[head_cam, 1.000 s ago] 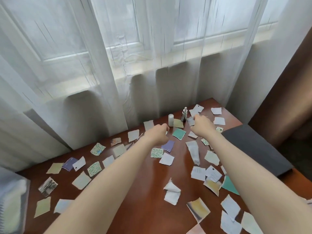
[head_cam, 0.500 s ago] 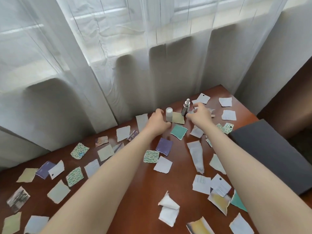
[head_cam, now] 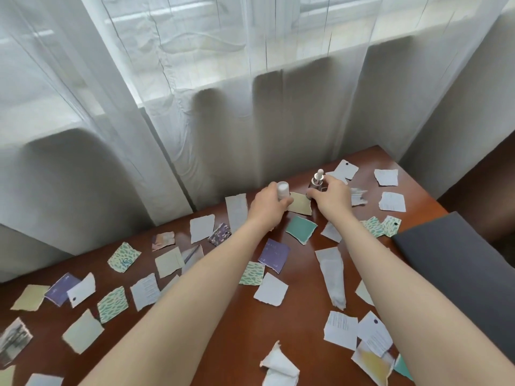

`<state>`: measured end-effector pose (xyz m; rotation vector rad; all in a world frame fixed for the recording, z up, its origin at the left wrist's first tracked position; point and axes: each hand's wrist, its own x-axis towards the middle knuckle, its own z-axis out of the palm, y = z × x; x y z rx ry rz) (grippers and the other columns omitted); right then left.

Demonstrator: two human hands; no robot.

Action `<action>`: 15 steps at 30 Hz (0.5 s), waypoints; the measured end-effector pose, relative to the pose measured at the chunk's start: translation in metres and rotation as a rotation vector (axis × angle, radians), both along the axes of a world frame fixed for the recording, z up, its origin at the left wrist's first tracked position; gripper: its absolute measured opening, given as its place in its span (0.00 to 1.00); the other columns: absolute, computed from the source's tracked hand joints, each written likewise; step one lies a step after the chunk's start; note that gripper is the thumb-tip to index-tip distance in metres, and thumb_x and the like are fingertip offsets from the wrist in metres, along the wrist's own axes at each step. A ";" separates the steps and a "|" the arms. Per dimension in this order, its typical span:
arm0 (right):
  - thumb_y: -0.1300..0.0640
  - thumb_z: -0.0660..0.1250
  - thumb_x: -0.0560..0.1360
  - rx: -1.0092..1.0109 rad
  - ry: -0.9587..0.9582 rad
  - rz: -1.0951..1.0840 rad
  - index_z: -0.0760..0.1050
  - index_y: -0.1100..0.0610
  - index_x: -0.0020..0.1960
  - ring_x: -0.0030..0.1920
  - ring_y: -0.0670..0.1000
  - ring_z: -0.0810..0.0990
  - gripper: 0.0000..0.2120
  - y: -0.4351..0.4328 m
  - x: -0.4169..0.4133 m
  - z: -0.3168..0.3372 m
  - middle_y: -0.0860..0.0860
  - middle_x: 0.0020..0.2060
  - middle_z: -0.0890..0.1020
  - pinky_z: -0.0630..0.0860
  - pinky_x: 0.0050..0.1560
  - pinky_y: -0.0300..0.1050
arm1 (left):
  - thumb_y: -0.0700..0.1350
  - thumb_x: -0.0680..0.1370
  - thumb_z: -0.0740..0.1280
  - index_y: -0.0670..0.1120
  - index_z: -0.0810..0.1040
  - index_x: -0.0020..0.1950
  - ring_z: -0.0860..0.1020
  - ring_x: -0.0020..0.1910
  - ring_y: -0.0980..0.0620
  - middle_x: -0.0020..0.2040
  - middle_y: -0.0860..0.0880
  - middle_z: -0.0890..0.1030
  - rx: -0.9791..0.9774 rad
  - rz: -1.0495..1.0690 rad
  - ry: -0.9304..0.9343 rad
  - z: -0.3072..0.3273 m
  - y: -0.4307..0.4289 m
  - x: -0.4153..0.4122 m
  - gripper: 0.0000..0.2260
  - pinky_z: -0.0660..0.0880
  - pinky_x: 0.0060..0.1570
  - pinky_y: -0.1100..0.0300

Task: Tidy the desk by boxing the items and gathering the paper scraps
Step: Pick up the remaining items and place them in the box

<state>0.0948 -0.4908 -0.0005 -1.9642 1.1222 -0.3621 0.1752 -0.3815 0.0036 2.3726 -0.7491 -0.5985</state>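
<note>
At the far edge of the reddish-brown wooden bench [head_cam: 231, 324], the left hand [head_cam: 267, 206] grips a small white cylindrical bottle [head_cam: 282, 190], upright; the right hand [head_cam: 333, 196] curls round the base of a silver-collared glass dropper bottle [head_cam: 317, 180]; torn paper scraps [head_cam: 271, 288] lie scattered around both.

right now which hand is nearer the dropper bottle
Right. The right hand curls its fingers round the dropper bottle; the left hand is off to its left, holding the small white bottle, with a beige scrap between them.
</note>
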 end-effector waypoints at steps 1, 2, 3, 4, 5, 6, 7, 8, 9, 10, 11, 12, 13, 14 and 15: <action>0.61 0.68 0.72 0.000 -0.011 -0.017 0.76 0.62 0.50 0.44 0.54 0.73 0.08 0.001 -0.001 0.002 0.54 0.42 0.77 0.61 0.40 0.39 | 0.48 0.78 0.64 0.39 0.72 0.58 0.74 0.56 0.41 0.57 0.41 0.77 -0.008 0.005 0.018 0.003 0.001 0.000 0.14 0.70 0.51 0.53; 0.60 0.68 0.73 -0.005 -0.028 -0.036 0.77 0.61 0.50 0.44 0.53 0.72 0.08 0.003 -0.002 0.005 0.53 0.42 0.77 0.61 0.40 0.39 | 0.48 0.78 0.64 0.39 0.72 0.59 0.74 0.57 0.42 0.57 0.41 0.78 -0.016 0.007 0.032 0.007 0.003 0.001 0.15 0.70 0.52 0.53; 0.59 0.68 0.73 -0.008 -0.044 -0.050 0.77 0.61 0.50 0.43 0.52 0.71 0.08 0.004 -0.003 0.008 0.53 0.43 0.77 0.61 0.40 0.39 | 0.48 0.78 0.65 0.39 0.72 0.59 0.74 0.57 0.42 0.57 0.42 0.78 -0.022 0.007 0.042 0.011 0.004 0.002 0.15 0.70 0.52 0.53; 0.58 0.69 0.73 -0.013 -0.058 -0.056 0.77 0.61 0.51 0.43 0.51 0.71 0.09 0.006 -0.005 0.012 0.53 0.43 0.78 0.62 0.41 0.40 | 0.48 0.78 0.65 0.39 0.72 0.60 0.74 0.57 0.42 0.57 0.42 0.77 -0.029 0.010 0.049 0.015 0.007 0.002 0.15 0.70 0.53 0.54; 0.58 0.69 0.73 -0.017 -0.064 -0.056 0.77 0.60 0.52 0.43 0.51 0.71 0.09 0.008 -0.005 0.016 0.53 0.43 0.78 0.62 0.41 0.40 | 0.47 0.78 0.65 0.39 0.72 0.60 0.74 0.56 0.42 0.57 0.42 0.77 -0.037 0.013 0.054 0.020 0.009 0.002 0.15 0.70 0.53 0.54; 0.57 0.69 0.73 -0.020 -0.064 -0.050 0.78 0.60 0.52 0.43 0.51 0.71 0.10 0.010 -0.006 0.020 0.53 0.44 0.78 0.62 0.41 0.40 | 0.47 0.78 0.65 0.39 0.72 0.59 0.74 0.55 0.43 0.56 0.42 0.77 -0.048 0.016 0.062 0.024 0.011 0.001 0.14 0.69 0.52 0.55; 0.57 0.69 0.73 -0.020 -0.066 -0.045 0.78 0.60 0.53 0.43 0.51 0.71 0.11 0.011 -0.007 0.025 0.54 0.44 0.79 0.63 0.42 0.40 | 0.47 0.78 0.65 0.40 0.72 0.57 0.73 0.53 0.44 0.54 0.42 0.77 -0.058 0.015 0.067 0.030 0.014 0.001 0.12 0.69 0.49 0.56; 0.56 0.69 0.73 -0.018 -0.073 -0.038 0.78 0.59 0.53 0.44 0.51 0.71 0.11 0.013 -0.008 0.030 0.54 0.46 0.80 0.63 0.42 0.40 | 0.47 0.78 0.65 0.42 0.71 0.54 0.72 0.50 0.45 0.53 0.42 0.77 -0.064 0.013 0.068 0.035 0.017 0.000 0.10 0.67 0.47 0.57; 0.56 0.69 0.73 -0.015 -0.082 -0.029 0.78 0.59 0.54 0.44 0.51 0.71 0.11 0.016 -0.008 0.035 0.55 0.47 0.80 0.64 0.42 0.40 | 0.46 0.78 0.65 0.42 0.71 0.53 0.71 0.48 0.47 0.53 0.42 0.77 -0.068 0.013 0.064 0.041 0.021 -0.001 0.09 0.66 0.45 0.59; 0.56 0.69 0.73 -0.016 -0.088 -0.019 0.78 0.59 0.54 0.44 0.51 0.72 0.12 0.019 -0.009 0.040 0.56 0.48 0.81 0.64 0.43 0.41 | 0.46 0.78 0.65 0.41 0.71 0.54 0.70 0.48 0.48 0.55 0.42 0.77 -0.074 0.016 0.060 0.047 0.024 -0.003 0.10 0.64 0.45 0.60; 0.56 0.69 0.73 -0.020 -0.090 -0.012 0.78 0.59 0.54 0.44 0.50 0.72 0.12 0.022 -0.009 0.045 0.56 0.49 0.81 0.64 0.43 0.41 | 0.46 0.78 0.65 0.40 0.72 0.56 0.70 0.47 0.49 0.56 0.42 0.77 -0.082 0.019 0.056 0.053 0.027 -0.004 0.11 0.64 0.45 0.60; 0.56 0.70 0.73 -0.024 -0.094 -0.002 0.78 0.59 0.54 0.44 0.50 0.71 0.12 0.026 -0.010 0.050 0.56 0.49 0.81 0.64 0.43 0.40 | 0.46 0.78 0.65 0.39 0.72 0.57 0.70 0.48 0.49 0.56 0.42 0.77 -0.088 0.025 0.051 0.059 0.032 -0.005 0.12 0.64 0.45 0.60; 0.56 0.70 0.73 -0.026 -0.097 0.009 0.78 0.59 0.54 0.44 0.50 0.71 0.12 0.031 -0.012 0.055 0.56 0.49 0.81 0.63 0.43 0.40 | 0.46 0.78 0.65 0.39 0.72 0.58 0.71 0.48 0.48 0.57 0.42 0.78 -0.091 0.028 0.045 0.065 0.037 -0.006 0.13 0.65 0.46 0.59; 0.56 0.70 0.72 -0.029 -0.102 0.025 0.78 0.60 0.53 0.44 0.50 0.71 0.12 0.036 -0.012 0.061 0.56 0.49 0.81 0.63 0.42 0.40 | 0.46 0.78 0.65 0.39 0.72 0.58 0.72 0.50 0.46 0.57 0.42 0.78 -0.092 0.033 0.044 0.071 0.044 -0.007 0.13 0.66 0.47 0.57; 0.56 0.70 0.72 -0.034 -0.101 0.040 0.79 0.60 0.53 0.45 0.51 0.72 0.12 0.040 -0.013 0.066 0.56 0.49 0.81 0.63 0.42 0.41 | 0.46 0.78 0.65 0.40 0.72 0.56 0.73 0.52 0.45 0.56 0.42 0.78 -0.092 0.035 0.043 0.077 0.050 -0.009 0.12 0.67 0.48 0.56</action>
